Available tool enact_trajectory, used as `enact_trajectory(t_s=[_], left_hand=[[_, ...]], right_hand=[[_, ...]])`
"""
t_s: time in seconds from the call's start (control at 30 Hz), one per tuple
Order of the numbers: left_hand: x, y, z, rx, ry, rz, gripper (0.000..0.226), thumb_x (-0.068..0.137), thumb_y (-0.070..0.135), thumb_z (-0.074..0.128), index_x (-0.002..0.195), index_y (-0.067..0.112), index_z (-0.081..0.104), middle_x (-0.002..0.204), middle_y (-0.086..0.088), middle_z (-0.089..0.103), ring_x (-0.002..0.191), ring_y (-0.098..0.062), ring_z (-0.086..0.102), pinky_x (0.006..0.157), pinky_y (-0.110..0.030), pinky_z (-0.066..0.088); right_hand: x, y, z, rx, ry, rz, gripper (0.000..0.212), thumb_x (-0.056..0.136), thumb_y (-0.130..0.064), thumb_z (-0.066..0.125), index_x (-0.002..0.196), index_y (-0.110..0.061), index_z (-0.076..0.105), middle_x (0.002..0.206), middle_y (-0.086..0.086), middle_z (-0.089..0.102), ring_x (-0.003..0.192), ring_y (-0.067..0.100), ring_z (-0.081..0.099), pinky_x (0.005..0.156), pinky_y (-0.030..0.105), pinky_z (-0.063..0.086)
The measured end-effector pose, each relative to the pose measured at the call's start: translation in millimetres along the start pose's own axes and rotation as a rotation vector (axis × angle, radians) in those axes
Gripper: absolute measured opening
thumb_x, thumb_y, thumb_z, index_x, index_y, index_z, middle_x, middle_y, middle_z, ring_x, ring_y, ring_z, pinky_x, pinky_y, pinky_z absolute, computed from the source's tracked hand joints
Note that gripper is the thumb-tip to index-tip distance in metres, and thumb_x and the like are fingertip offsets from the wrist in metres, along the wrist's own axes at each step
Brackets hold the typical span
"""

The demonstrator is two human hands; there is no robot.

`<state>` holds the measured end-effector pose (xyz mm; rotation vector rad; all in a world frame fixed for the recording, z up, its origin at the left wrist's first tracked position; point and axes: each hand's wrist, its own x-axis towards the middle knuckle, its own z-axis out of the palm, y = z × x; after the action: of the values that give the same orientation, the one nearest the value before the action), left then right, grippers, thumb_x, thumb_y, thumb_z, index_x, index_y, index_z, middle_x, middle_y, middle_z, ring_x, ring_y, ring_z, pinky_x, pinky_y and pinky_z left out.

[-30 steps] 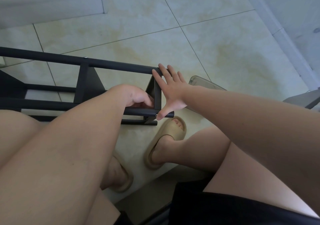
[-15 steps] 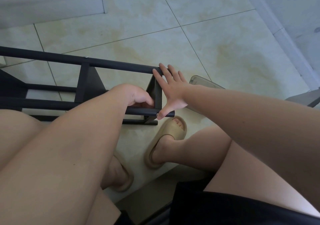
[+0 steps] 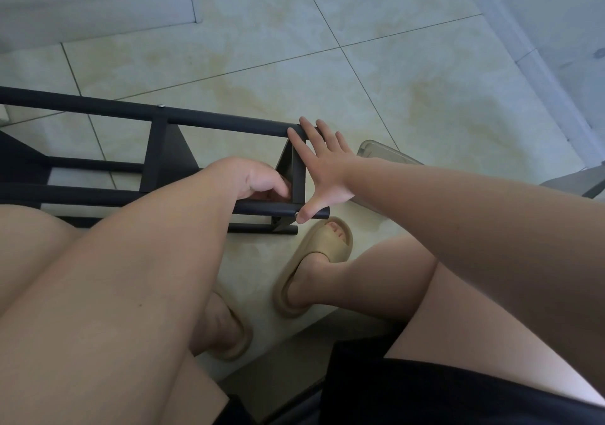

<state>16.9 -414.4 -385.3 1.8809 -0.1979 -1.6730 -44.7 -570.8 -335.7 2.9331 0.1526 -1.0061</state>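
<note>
A black metal rack frame (image 3: 163, 149) of round bars and flat uprights stands on the tiled floor in front of my knees. My left hand (image 3: 252, 179) curls over the near bar beside the end upright, its fingertips hidden behind the bar. My right hand (image 3: 322, 169) is spread flat against the frame's right end panel, fingers straight on the far bar's tip and thumb on the near bar's tip by a small screw.
A clear plastic lidded box (image 3: 376, 153) lies on the floor just behind my right wrist. My feet wear beige slides (image 3: 314, 261) below the frame. A grey skirting and wall (image 3: 540, 64) run along the right; a door frame (image 3: 98, 2) is at the top left.
</note>
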Motion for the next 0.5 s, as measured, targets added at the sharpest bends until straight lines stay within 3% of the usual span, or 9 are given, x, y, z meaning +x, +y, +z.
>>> enact_trajectory(t_s=[0.1, 0.17, 0.27, 0.4, 0.5], left_hand=[[-0.5, -0.7, -2.3, 0.012, -0.03, -0.05, 0.019, 0.091, 0.021, 0.063, 0.081, 0.012, 0.075, 0.095, -0.011, 0.071, 0.085, -0.026, 0.064, 0.096, -0.039, 0.048], [0.2, 0.3, -2.2, 0.032, -0.028, -0.061, 0.019, 0.092, 0.022, 0.064, 0.092, 0.008, 0.076, 0.105, -0.015, 0.072, 0.092, -0.028, 0.065, 0.102, -0.038, 0.045], [2.0, 1.9, -0.4, 0.056, 0.019, -0.048, 0.027, 0.091, 0.018, 0.064, 0.112, 0.006, 0.073, 0.121, -0.019, 0.069, 0.106, -0.034, 0.062, 0.113, -0.048, 0.04], [4.0, 0.8, -0.1, 0.075, 0.044, 0.018, 0.013, 0.088, 0.011, 0.062, 0.088, 0.014, 0.075, 0.102, -0.018, 0.07, 0.097, -0.035, 0.062, 0.106, -0.05, 0.044], [4.8, -0.4, -0.4, 0.061, 0.031, 0.059, 0.016, 0.088, 0.008, 0.061, 0.091, 0.015, 0.075, 0.101, -0.017, 0.071, 0.094, -0.033, 0.062, 0.104, -0.048, 0.046]], right_hand=[[0.7, 0.0, 0.9, 0.005, 0.002, -0.003, 0.163, 0.046, -0.09, 0.071, 0.154, -0.024, -0.031, 0.161, 0.008, -0.037, 0.149, 0.035, -0.032, 0.123, 0.058, -0.007], [1.1, 0.2, 1.6, 0.006, 0.007, -0.002, 0.163, 0.045, -0.09, 0.071, 0.154, -0.024, -0.031, 0.161, 0.008, -0.037, 0.149, 0.035, -0.032, 0.123, 0.057, -0.007], [1.7, 1.4, 2.1, 0.006, 0.008, -0.002, 0.163, 0.045, -0.09, 0.071, 0.155, -0.024, -0.031, 0.161, 0.008, -0.037, 0.149, 0.036, -0.031, 0.123, 0.057, -0.007], [1.8, 1.8, 2.5, 0.002, 0.008, -0.006, 0.163, 0.046, -0.09, 0.071, 0.155, -0.024, -0.031, 0.161, 0.008, -0.037, 0.149, 0.036, -0.031, 0.123, 0.058, -0.006], [1.5, 1.6, 2.3, 0.002, 0.006, -0.009, 0.163, 0.046, -0.09, 0.071, 0.154, -0.024, -0.031, 0.161, 0.008, -0.037, 0.149, 0.036, -0.032, 0.123, 0.058, -0.007]])
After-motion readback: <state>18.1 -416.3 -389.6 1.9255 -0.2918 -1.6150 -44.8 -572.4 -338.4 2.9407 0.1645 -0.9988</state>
